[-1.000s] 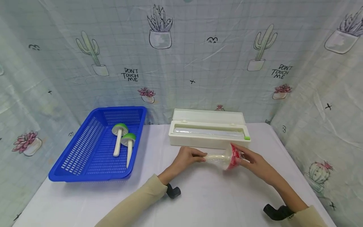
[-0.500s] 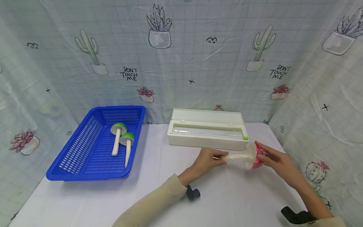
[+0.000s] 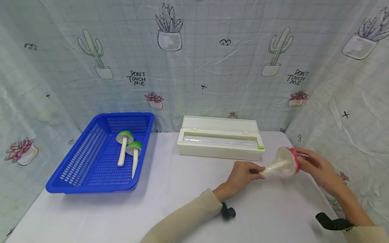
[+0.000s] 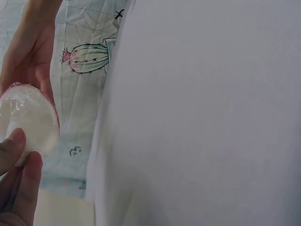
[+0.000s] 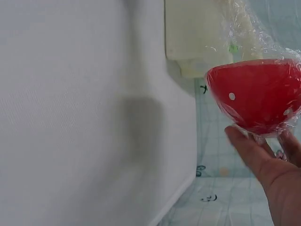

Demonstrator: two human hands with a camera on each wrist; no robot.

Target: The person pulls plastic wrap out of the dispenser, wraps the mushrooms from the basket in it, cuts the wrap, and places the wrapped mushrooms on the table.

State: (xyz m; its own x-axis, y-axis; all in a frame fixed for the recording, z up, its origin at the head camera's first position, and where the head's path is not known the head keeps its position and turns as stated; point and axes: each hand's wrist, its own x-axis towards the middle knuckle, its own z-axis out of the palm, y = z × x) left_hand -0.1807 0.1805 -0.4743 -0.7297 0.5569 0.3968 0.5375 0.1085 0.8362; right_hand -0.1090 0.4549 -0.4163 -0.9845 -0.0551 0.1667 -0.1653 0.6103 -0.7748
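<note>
A mushroom model with a pale stem and a red, white-dotted cap is wrapped in clear cling film. It is held sideways above the right part of the table. My left hand pinches the stem's end between thumb and fingers. At the other end, my right hand grips the rounded cap with its fingertips and thumb. In the left wrist view, the pale underside of the cap faces the left fingers. Loose film stands out around the stem in the right wrist view.
A white cling film box with its lid raised stands at the table's back, a film roll inside. To the left is a blue plastic basket with two green-capped mushroom models. A patterned curtain surrounds the white table.
Both hands have moved right with the wrapped mushroom, away from the front of the film box. Its cap end has swung slightly toward the back. The view has shifted a little.
</note>
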